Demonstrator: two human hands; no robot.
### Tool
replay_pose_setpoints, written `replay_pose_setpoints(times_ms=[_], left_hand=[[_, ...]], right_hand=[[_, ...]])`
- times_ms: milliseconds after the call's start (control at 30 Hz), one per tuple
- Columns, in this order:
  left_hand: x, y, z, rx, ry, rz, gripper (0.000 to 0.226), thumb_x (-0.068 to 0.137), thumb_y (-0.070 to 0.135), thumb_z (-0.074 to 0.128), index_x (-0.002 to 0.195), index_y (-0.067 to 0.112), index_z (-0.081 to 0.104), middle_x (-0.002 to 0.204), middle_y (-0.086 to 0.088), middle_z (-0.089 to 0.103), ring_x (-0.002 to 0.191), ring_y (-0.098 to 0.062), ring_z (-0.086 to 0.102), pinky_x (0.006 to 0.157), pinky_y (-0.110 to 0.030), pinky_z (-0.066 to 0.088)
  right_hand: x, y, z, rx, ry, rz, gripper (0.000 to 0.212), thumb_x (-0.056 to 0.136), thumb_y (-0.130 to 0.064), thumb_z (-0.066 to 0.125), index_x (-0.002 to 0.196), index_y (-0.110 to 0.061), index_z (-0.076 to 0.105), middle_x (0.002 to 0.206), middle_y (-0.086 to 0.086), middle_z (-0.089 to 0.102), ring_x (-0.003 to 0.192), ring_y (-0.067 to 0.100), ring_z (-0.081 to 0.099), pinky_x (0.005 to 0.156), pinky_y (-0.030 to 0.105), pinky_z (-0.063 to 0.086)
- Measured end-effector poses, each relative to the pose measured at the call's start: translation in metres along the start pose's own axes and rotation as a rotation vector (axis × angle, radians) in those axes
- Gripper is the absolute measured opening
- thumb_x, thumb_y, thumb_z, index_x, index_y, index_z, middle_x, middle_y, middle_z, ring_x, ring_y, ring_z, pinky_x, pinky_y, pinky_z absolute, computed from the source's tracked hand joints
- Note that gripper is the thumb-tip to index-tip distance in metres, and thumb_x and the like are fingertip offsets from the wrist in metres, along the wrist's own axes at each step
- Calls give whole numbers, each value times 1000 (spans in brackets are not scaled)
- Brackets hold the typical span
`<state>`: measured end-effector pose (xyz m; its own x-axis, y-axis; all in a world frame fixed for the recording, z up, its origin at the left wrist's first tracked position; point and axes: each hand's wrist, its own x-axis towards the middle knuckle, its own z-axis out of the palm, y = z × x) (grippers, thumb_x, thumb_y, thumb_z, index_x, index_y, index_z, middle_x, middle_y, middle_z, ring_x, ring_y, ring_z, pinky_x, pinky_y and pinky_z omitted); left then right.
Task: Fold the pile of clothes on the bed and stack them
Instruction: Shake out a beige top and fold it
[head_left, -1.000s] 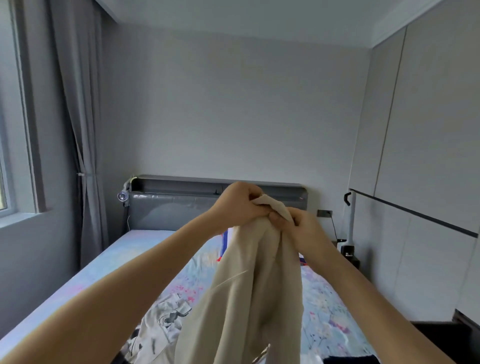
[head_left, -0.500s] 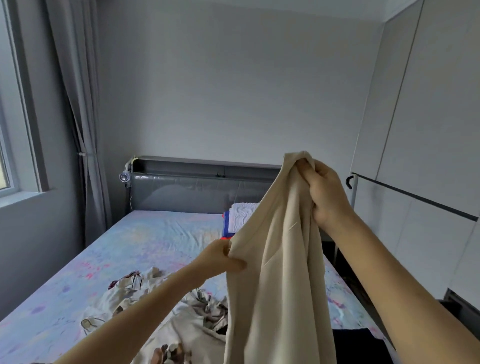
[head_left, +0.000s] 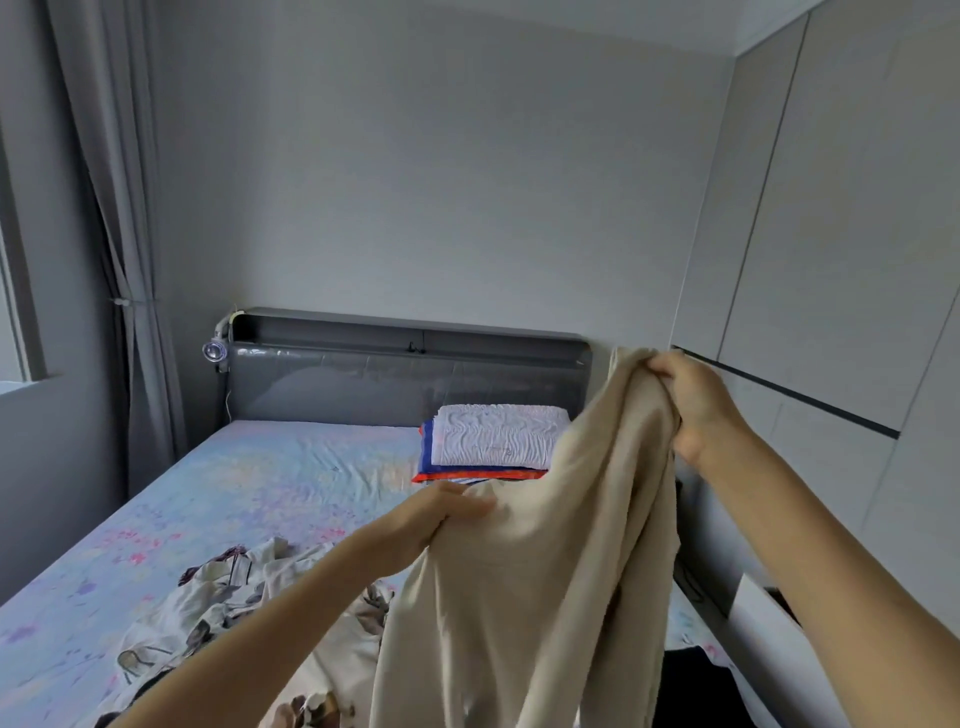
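Item 1, beige garment (head_left: 545, 571): plain pale tan cloth with no print that I can see, soft and matte. It hangs in long vertical folds in front of me, above the near right part of the bed (head_left: 260, 478). Its top is bunched into a peak and its lower part runs out of my view at the bottom edge. I cannot tell what kind of garment it is.

Item 2, right hand (head_left: 691, 400): raised, fingers curled tight round the bunched top of the beige garment.

Item 3, left hand (head_left: 441, 512): lower and nearer the middle, fingers and thumb pinching the garment's left edge and drawing it out sideways.

Item 4, loose clothes (head_left: 234, 597): a crumpled cream heap with dark brown and black print, lying on the near left part of the bed, partly behind my left forearm.

Item 5, folded stack (head_left: 493, 441): by the grey headboard (head_left: 363, 384), on the right side of the bed. A white rippled piece lies on top, with blue and orange-red edges showing beneath.

Item 6, bed sheet: pale blue with pink and lilac blotches, lightly wrinkled.

Item 7, dark cloth (head_left: 691, 686): black, at the bed's near right corner, mostly hidden.
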<state>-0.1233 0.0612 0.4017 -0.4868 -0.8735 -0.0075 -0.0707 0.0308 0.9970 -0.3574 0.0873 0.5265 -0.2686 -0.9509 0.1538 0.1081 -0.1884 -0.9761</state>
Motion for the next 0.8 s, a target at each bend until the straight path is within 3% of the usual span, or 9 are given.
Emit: replay_pose_setpoints(times_ms=[133, 200, 267, 333, 433, 500, 600, 700, 800], left_hand=[[-6, 17, -23, 50, 179, 34, 47, 66, 47, 81, 84, 4, 73, 82, -11, 72, 65, -14, 68, 58, -22, 54], [-10, 29, -38, 53, 262, 63, 53, 66, 56, 75, 80, 6, 72, 80, -12, 71, 63, -13, 67, 56, -21, 54], [-17, 47, -50, 96, 284, 96, 49, 65, 59, 71, 65, 10, 74, 71, -9, 70, 57, -12, 65, 51, -19, 52], [-23, 67, -60, 133, 308, 120, 44, 68, 56, 69, 58, 12, 72, 62, -4, 66, 50, -9, 60, 46, -18, 47], [-26, 91, -78, 296, 351, 199, 53, 63, 60, 73, 72, 8, 64, 61, -1, 53, 52, -11, 47, 49, -21, 37], [-20, 96, -83, 665, 466, 236, 42, 79, 49, 66, 69, 10, 55, 61, -2, 44, 57, -15, 40, 52, -27, 30], [-11, 82, -72, 1278, 712, 196, 31, 96, 37, 47, 80, 12, 55, 67, 2, 50, 70, -22, 47, 56, -31, 32], [-7, 52, -62, 1247, 831, 199, 30, 100, 29, 39, 76, 11, 45, 61, 2, 43, 67, -25, 43, 50, -32, 24], [-5, 24, -61, 804, 746, 16, 27, 95, 24, 46, 73, 9, 46, 68, -6, 47, 68, -23, 40, 58, -30, 27]], right_hand=[[3, 16, -27, -56, -173, 221, 33, 87, -11, 49, 61, -6, 69, 62, 10, 64, 51, 18, 62, 58, 25, 51], [1, 24, -39, -93, -333, 201, 15, 72, -20, 73, 65, -7, 71, 69, 10, 67, 56, 17, 66, 56, 23, 55], [3, 30, -48, -185, -501, 135, 49, 44, -38, 93, 72, -5, 71, 71, 10, 68, 62, 17, 68, 56, 24, 55], [6, 32, -52, -242, -551, 22, 66, 38, -54, 91, 79, -6, 73, 77, 11, 71, 68, 17, 69, 59, 24, 55], [14, 34, -46, -278, -410, -90, 76, 36, -68, 84, 76, -5, 71, 74, 10, 71, 64, 17, 68, 57, 24, 54], [22, 46, -36, -447, -237, -192, 77, 49, -69, 79, 66, 2, 56, 61, 12, 59, 55, 22, 56, 52, 24, 44], [25, 75, -13, -762, -8, -363, 60, 78, -42, 73, 52, -14, 27, 49, 1, 25, 48, 15, 26, 46, 22, 17], [21, 108, 7, -453, 41, -182, 51, 78, -41, 74, 53, -14, 39, 51, 3, 36, 50, 17, 36, 51, 26, 30], [9, 128, 27, -10, 37, 190, 32, 86, -31, 70, 78, 0, 66, 76, 12, 68, 69, 26, 63, 72, 37, 53]])
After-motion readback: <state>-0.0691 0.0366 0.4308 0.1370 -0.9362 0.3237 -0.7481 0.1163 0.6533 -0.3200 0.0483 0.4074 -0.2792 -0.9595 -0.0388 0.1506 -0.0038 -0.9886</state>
